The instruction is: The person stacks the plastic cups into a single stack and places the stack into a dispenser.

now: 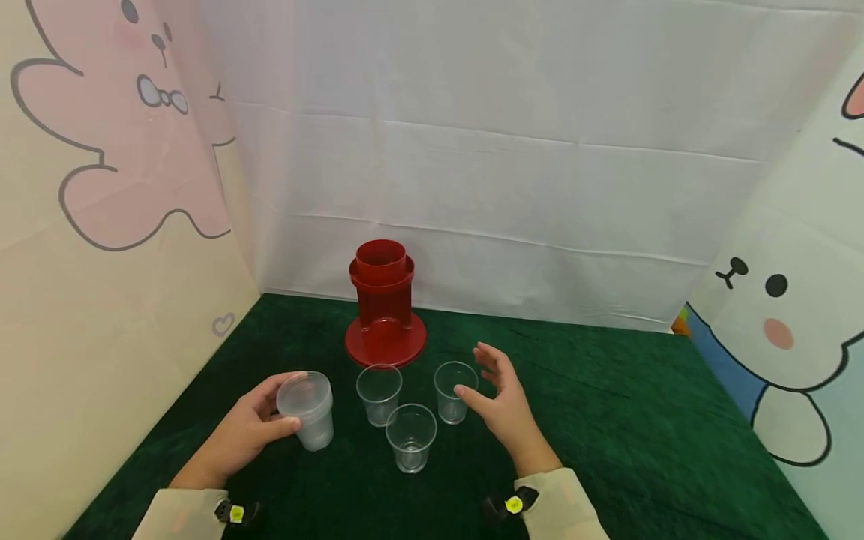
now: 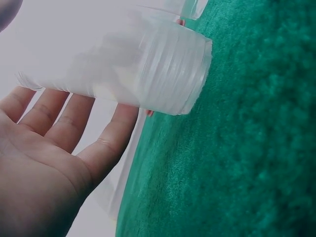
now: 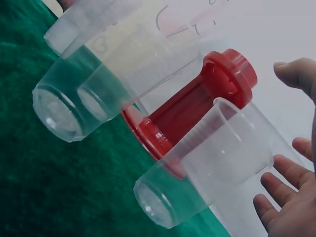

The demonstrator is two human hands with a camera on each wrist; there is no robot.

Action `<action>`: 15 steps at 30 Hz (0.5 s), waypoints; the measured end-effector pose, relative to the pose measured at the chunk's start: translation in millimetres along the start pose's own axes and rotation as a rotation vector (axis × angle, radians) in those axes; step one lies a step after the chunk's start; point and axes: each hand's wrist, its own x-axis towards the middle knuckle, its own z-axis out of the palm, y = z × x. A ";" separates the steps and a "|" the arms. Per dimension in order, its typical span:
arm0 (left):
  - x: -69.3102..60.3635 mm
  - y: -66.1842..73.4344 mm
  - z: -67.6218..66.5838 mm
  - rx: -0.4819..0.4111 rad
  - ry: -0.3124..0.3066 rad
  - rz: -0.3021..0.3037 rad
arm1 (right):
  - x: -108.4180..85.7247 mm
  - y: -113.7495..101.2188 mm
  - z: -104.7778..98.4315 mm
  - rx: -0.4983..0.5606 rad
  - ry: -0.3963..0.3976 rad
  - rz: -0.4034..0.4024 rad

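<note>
My left hand (image 1: 251,429) grips a stack of clear plastic cups (image 1: 314,427), thumb on the near side and fingers around the far side. Several nested layers show at the base of the stack (image 2: 173,69) in the left wrist view. Three single clear cups stand upright in a triangle: back-left cup (image 1: 379,394), back-right cup (image 1: 453,411) and front cup (image 1: 411,450). My right hand (image 1: 501,405) is spread beside the back-right cup, thumb and fingers apart. In the right wrist view its fingers lie close to that cup (image 3: 165,197); I cannot tell whether they touch it.
Behind the cups stands a red plastic holder (image 1: 386,341) with a round base and a ring-shaped top. A dark green cloth (image 1: 648,420) covers the table. White sheeting (image 1: 513,187) hangs at the back, and cartoon-printed panels (image 1: 135,300) line both sides.
</note>
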 end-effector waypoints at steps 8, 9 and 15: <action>0.5 1.6 0.7 -0.020 -0.003 0.019 | -2.4 4.6 3.1 0.027 -0.030 0.051; 0.7 1.5 0.5 -0.023 -0.003 0.026 | -2.2 6.3 3.7 0.028 -0.034 0.050; 0.8 -1.2 0.1 -0.026 0.000 0.042 | -3.2 17.4 7.7 -0.004 -0.046 0.067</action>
